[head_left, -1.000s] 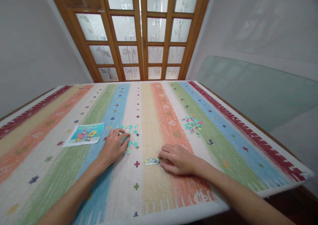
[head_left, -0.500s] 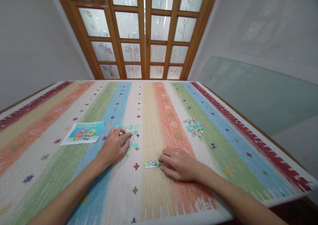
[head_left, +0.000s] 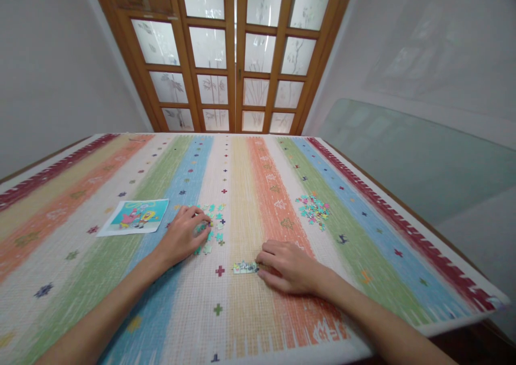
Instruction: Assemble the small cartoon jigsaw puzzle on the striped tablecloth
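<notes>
Jigsaw strip [head_left: 244, 268] lies crosswise, right end at our nearer right hand [head_left: 289, 267]; our left hand [head_left: 184, 234] over loose jigsaw pieces [head_left: 219, 236]. Fingers curled; whether pinching, we cannot tell.

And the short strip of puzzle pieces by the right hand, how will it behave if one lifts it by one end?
The strip would probably sag or break at its joints, since it looks assembled rather than solid. It is likely light, lying thin and flat. Pushed, it should slide over the tablecloth, not roll.

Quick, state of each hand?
Left hand: curled over scattered turquoise jigsaw pieces; grip unclear.
Right hand: curled at one end of assembled multicoloured jigsaw strip; grip unclear.
</notes>
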A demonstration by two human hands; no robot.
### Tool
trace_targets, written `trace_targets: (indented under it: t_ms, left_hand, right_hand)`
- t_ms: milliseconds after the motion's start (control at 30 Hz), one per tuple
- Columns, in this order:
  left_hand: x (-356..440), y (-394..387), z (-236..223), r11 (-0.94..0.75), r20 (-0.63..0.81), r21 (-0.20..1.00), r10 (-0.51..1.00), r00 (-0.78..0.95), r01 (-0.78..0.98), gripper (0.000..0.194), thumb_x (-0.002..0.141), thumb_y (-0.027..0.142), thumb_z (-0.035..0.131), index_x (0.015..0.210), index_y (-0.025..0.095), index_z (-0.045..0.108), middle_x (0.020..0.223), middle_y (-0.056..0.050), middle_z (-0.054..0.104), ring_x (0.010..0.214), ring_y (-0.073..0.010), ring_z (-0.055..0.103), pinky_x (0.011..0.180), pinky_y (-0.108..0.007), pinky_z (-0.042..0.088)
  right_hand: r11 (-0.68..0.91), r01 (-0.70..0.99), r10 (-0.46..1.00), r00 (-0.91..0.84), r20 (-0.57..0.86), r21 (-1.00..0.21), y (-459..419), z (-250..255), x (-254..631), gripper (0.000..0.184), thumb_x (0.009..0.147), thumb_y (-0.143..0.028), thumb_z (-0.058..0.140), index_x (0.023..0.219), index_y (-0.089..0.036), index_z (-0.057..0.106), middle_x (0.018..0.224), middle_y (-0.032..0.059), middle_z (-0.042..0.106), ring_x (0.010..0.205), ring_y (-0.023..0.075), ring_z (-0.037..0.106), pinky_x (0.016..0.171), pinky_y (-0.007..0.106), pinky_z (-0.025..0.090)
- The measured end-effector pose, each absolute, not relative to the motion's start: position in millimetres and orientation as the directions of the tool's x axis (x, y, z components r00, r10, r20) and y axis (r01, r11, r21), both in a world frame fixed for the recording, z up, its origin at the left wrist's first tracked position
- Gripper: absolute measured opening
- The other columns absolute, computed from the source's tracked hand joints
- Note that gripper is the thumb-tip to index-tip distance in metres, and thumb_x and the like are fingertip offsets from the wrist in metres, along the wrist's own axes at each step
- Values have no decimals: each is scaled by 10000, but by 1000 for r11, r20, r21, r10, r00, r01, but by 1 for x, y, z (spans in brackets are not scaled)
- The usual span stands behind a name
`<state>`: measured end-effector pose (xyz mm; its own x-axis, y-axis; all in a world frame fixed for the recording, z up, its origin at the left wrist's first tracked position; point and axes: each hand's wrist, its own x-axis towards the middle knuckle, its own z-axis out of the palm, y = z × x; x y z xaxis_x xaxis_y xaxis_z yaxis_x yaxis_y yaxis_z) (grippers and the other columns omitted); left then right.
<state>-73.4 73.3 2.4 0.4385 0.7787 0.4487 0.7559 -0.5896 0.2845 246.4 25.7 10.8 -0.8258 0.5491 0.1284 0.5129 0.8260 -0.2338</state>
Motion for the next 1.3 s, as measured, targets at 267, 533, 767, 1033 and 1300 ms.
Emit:
trace_targets:
  t_ms: [267, 533, 767, 1033, 1300]
  left_hand:
    - [-71, 65, 17, -689, 420, 387, 724, 548, 613, 148, 987, 238, 498, 917, 202, 623, 894, -40, 661, 863, -213, 599, 800, -361, 472]
    - [-37, 26, 35, -660, 339, 604, 720, 606, 447, 168, 976, 202, 530, 1119, 205, 618, 879, -24, 661, 783, -170, 614, 725, -308, 493]
    - [-28, 8, 11, -614, 271, 663, 730, 627, 428, 152, 977, 176, 547, 1039, 221, 677, 838, -26, 658, 791, -180, 603, 726, -322, 476]
    - [-28, 4, 4, -682, 334, 588, 695, 637, 435, 162, 990, 167, 510, 1054, 204, 654, 886, -53, 650, 852, -208, 579, 758, -355, 486]
    - [-30, 4, 7, -674, 314, 565, 709, 632, 476, 156, 978, 189, 521, 1060, 203, 652, 960, -71, 612, 902, -221, 594, 792, -374, 514]
  right_hand:
    - [846, 489, 523, -837, 158, -212, 27, 9, 247, 140, 973, -249, 517, 944, -162, 623, 858, 62, 624, 768, 171, 511, 645, 301, 326]
    - [853, 476, 513, -840, 175, -213, 29, 5, 248, 174, 983, -268, 492, 967, -164, 630, 846, 60, 620, 748, 170, 509, 634, 307, 332]
    - [852, 476, 515, -838, 184, -218, 30, 4, 248, 163, 965, -278, 520, 955, -165, 638, 837, 57, 625, 750, 172, 523, 630, 308, 326]
    - [847, 483, 521, -838, 162, -222, 30, 4, 248, 138, 956, -259, 527, 964, -165, 628, 843, 53, 623, 757, 170, 527, 635, 301, 329]
    - [846, 492, 524, -838, 154, -204, 29, 5, 248, 161, 979, -276, 510, 966, -167, 629, 845, 52, 616, 761, 169, 525, 634, 303, 322]
